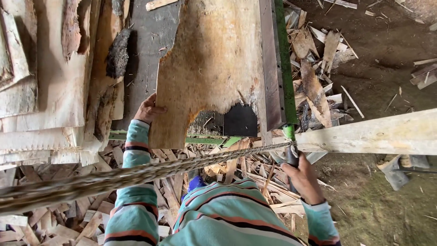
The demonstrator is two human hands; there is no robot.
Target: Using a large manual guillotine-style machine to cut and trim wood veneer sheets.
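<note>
- Left hand [149,109] pressed against the left edge of the wide, pale, ragged-edged sheet of wood veneer [211,64], fingers curled onto its face, gripping the sheet itself.
- Right hand [302,177] clenched around the dark grip of the green metal lever handle [290,136], at about 5 o'clock from the sheet's lower right corner.
- Veneer sheet flat on the dark machine bed [150,32], long axis running 12 to 6 o'clock, away from the body; lower edge notched, near the green crossbar [200,139].
- Long grey steel blade with green frame [277,64] along the sheet's right edge, parallel to that long axis, touching or just over the edge; exact overlap hard to tell.
- From the left hand, sheet spreading toward 1 o'clock; from the right hand, blade rising toward 12 o'clock.
- Left hand nearer the sheet; right hand nearer the blade.
- Stack of pale veneer sheets [45,91] at 9 o'clock; wood offcuts [314,77] at 3 o'clock and below the bed.
- Twisted fibre rope [114,175] crossing the foreground from 8 o'clock to the lever.
</note>
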